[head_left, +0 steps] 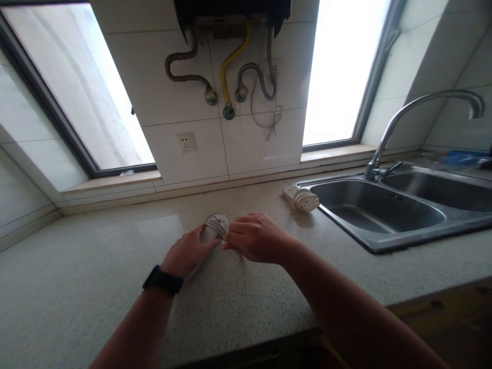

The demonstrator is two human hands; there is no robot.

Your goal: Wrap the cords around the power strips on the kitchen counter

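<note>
My left hand (189,251), with a dark band on its wrist, is closed around a white power strip (220,220) on the countertop. White cord (216,229) is wound around the strip near its far end, where sockets show. Beside that end, my right hand (257,237) has its fingers pinched together at the cord; the bit between the fingertips is mostly hidden. A second white power strip (303,199), also wrapped in its cord, lies by the sink's left rim.
The speckled countertop (115,266) runs along a tiled wall. At the right is a double steel sink (369,246) with a tall faucet (392,123). A wall socket (186,142) sits below the heater's pipes (186,78). Windows flank it, and a blue item (467,157) lies at far right.
</note>
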